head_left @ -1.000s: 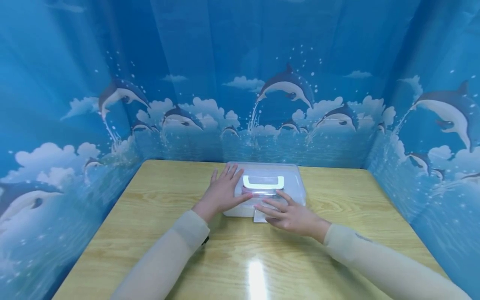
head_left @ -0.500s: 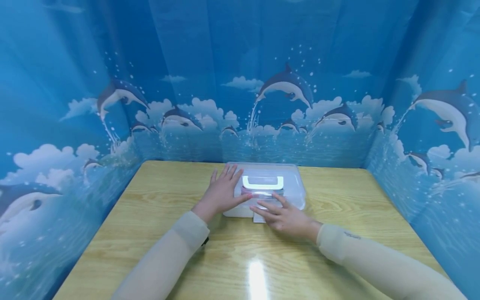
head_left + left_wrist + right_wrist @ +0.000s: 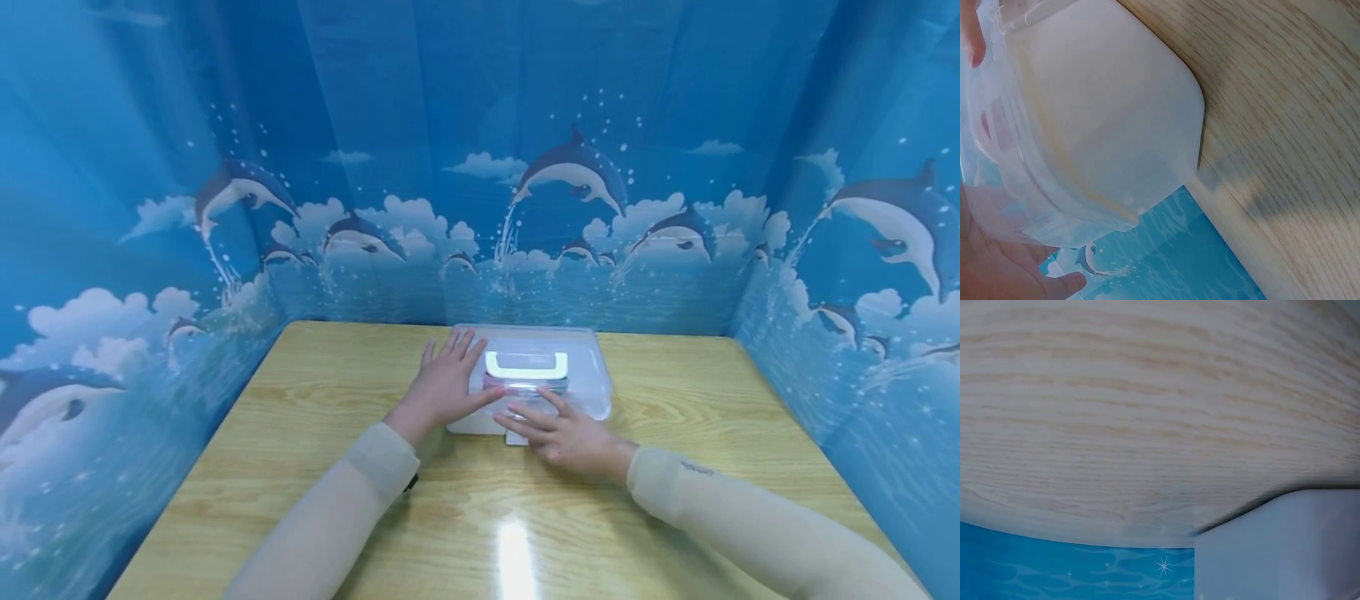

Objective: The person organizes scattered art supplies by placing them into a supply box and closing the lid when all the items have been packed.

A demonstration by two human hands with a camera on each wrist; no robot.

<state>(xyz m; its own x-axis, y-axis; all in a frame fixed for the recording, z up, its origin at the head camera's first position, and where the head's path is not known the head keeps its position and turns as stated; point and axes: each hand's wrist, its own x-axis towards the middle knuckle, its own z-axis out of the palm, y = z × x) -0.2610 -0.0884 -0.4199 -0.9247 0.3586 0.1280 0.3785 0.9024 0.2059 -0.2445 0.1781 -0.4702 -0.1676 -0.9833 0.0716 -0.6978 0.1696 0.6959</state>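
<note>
A translucent plastic storage box (image 3: 588, 371) with a white carry handle (image 3: 527, 372) on its lid stands at the back of the table. My left hand (image 3: 442, 387) rests on the lid's left side, fingers spread, the thumb reaching toward the front of the handle. At the box's front, my right hand (image 3: 573, 440) has its fingers extended over the front edge, above a white latch flap (image 3: 516, 438) that juts out. Something pinkish shows beneath the handle. The left wrist view shows the box wall (image 3: 1110, 106) close up; the right wrist view shows a pale box corner (image 3: 1266, 550).
The wooden table (image 3: 322, 517) ends in rounded far corners, just behind the box. Blue dolphin-print curtains (image 3: 420, 167) hang at the back and both sides. A small dark object (image 3: 410, 482) peeks out by the left sleeve.
My right hand has slid a little to the left along the front of the box. The left hand and the box have stayed in place.
</note>
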